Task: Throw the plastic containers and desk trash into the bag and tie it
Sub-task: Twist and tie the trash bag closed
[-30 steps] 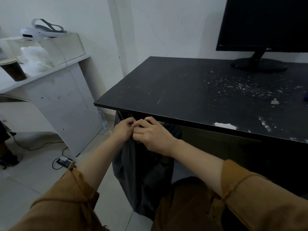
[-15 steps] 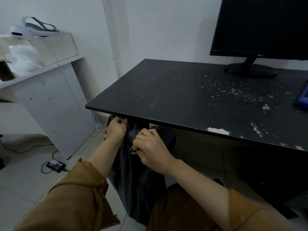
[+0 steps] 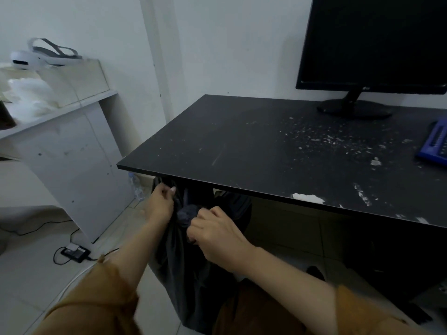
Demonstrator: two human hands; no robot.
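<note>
A dark plastic bag (image 3: 193, 274) hangs in front of me, just below the front edge of the black desk (image 3: 254, 146). Its top is gathered into a bunched knot (image 3: 187, 213) between my hands. My left hand (image 3: 160, 201) pinches a strand of the bag's top on the left, pulled up toward the desk edge. My right hand (image 3: 215, 234) grips the gathered plastic on the right, fingers curled. What the bag holds is hidden.
On the desk stand a black monitor (image 3: 372, 44) at the back right and a blue keyboard (image 3: 435, 143) at the right edge, with white crumbs (image 3: 324, 141) scattered between. A white shelf unit (image 3: 67, 146) stands left; a power adapter (image 3: 73, 253) and cable lie on the floor.
My hands dropped from the desk edge and moved apart, drawing the bag's top into a knot. The view has shifted right, bringing the keyboard into sight.
</note>
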